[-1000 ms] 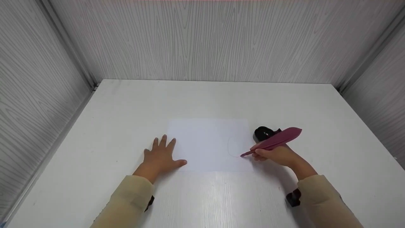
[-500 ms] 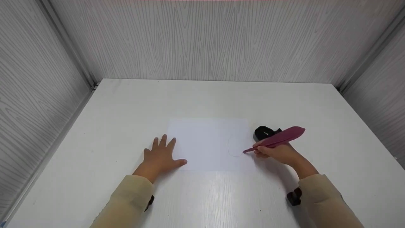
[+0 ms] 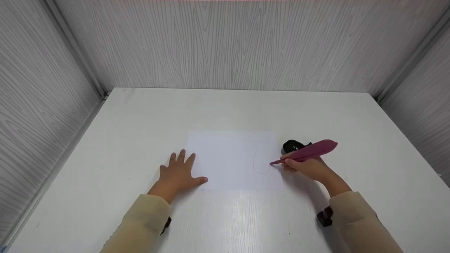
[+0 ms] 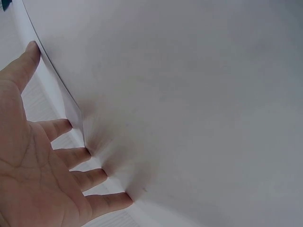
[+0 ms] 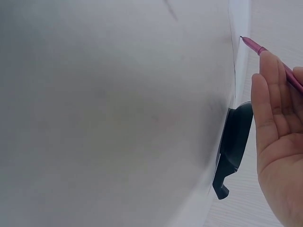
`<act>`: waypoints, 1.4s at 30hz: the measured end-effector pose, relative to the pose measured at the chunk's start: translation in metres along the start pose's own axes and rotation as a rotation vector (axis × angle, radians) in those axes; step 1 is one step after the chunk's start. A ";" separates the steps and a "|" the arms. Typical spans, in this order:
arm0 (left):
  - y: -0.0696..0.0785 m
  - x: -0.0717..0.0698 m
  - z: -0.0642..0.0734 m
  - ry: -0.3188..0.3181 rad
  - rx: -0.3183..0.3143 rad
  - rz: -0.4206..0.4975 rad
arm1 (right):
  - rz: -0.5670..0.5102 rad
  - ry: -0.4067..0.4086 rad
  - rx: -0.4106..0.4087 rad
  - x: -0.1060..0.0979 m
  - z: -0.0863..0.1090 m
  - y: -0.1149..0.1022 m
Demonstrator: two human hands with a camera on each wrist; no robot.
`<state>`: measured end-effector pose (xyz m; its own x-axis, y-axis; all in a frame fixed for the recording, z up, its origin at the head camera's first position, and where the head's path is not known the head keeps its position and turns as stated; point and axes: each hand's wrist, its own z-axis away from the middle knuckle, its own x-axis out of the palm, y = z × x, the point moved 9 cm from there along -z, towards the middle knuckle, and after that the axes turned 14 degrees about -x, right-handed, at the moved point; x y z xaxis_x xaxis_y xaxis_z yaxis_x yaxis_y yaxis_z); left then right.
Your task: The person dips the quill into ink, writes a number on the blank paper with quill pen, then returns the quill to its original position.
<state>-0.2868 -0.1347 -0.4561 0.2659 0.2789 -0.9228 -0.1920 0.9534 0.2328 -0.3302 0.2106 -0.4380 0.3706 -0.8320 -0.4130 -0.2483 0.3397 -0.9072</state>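
A white sheet of paper (image 3: pixel 228 158) lies on the white table. My left hand (image 3: pixel 177 177) rests with fingers spread over its left edge; the left wrist view shows the fingertips (image 4: pixel 97 177) touching down along that edge. My right hand (image 3: pixel 311 170) pinches a magenta feather pen (image 3: pixel 313 151) between thumb and fingers, its plume slanting up to the right. The nib (image 5: pixel 242 37) meets the paper's right part, at the end of a thin U-shaped line (image 3: pixel 253 163). Just behind the right hand sits a black rounded object (image 3: pixel 291 146) with a short arm, partly hidden by pen and hand.
Grey wood-grain panels (image 3: pixel 225 45) enclose the table (image 3: pixel 225 109) at the back and both sides. Small black devices, such as the one (image 3: pixel 325 216) at the right cuff, show beneath both sleeves.
The pen tip has gone from the curve's bottom to the right and then up, lengthening the line into a U. My right hand moved slightly with it; the left hand stayed still.
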 end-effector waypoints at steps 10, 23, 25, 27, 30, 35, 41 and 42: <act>0.000 0.001 -0.002 0.019 0.001 -0.015 | -0.053 0.024 0.016 0.001 -0.005 0.001; 0.000 0.001 -0.001 0.016 -0.001 -0.027 | -0.073 0.038 0.000 0.004 -0.012 0.000; 0.000 0.001 -0.001 0.015 -0.001 -0.025 | -0.075 0.037 -0.002 0.005 -0.013 -0.001; 0.000 0.002 -0.002 0.017 0.000 -0.026 | -0.069 0.037 0.003 0.005 -0.014 -0.002; 0.000 0.002 -0.002 0.023 0.002 -0.029 | -0.052 0.034 0.017 0.007 -0.014 -0.003; 0.000 0.001 -0.001 0.022 -0.001 -0.032 | -0.037 0.030 0.015 0.009 -0.016 -0.005; 0.001 0.000 0.000 -0.003 0.002 -0.014 | -0.013 0.024 -0.001 0.011 -0.018 -0.005; 0.001 0.000 0.000 -0.004 0.003 -0.013 | -0.013 0.024 0.000 0.012 -0.019 -0.005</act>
<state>-0.2867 -0.1340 -0.4561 0.2724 0.2671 -0.9244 -0.1861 0.9572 0.2218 -0.3411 0.1908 -0.4368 0.3518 -0.8469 -0.3988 -0.2439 0.3284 -0.9125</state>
